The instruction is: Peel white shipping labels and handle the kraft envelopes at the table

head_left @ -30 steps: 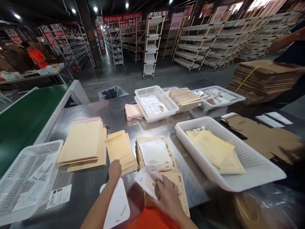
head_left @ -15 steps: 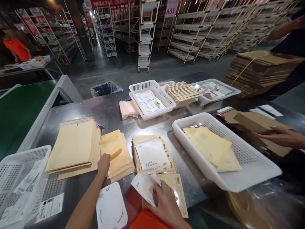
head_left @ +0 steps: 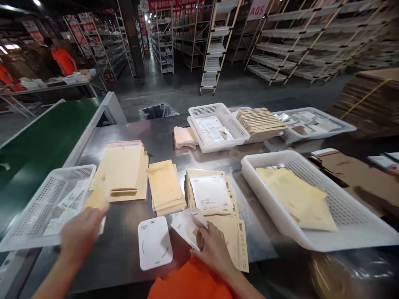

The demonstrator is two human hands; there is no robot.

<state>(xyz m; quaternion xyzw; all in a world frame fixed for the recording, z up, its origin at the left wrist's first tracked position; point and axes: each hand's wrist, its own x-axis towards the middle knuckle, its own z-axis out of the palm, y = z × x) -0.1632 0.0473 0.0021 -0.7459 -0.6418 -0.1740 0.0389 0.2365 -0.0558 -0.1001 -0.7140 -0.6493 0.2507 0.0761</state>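
Over the right end of a white basket (head_left: pixel 46 203) with printed slips in it is my left hand (head_left: pixel 81 232). Motion smears its fingers, and a blurred yellow patch (head_left: pixel 98 196) shows at their tips; I cannot make out what it is. My right hand (head_left: pixel 213 249) pinches a curled white sheet (head_left: pixel 187 226) with small print, above tan envelopes (head_left: pixel 238 241). Between my hands a white rounded card (head_left: pixel 155 243) lies flat. Beyond it are a stack of yellow padded envelopes (head_left: pixel 166 185) and a white printed sheet (head_left: pixel 212 193) on more tan envelopes.
Larger padded envelopes (head_left: pixel 120 166) are stacked at the left, beside a green conveyor belt (head_left: pixel 46 128). A white basket (head_left: pixel 368 234) with yellow mailers stands at the right. At the back, a smaller basket (head_left: pixel 215 146) stands beside a row of envelopes (head_left: pixel 262 120). Brown cardboard (head_left: pixel 352 170) lies far right.
My left hand has moved left from the yellow padded envelopes to the slip basket. The right hand keeps its hold on the white sheet. The view has turned left.
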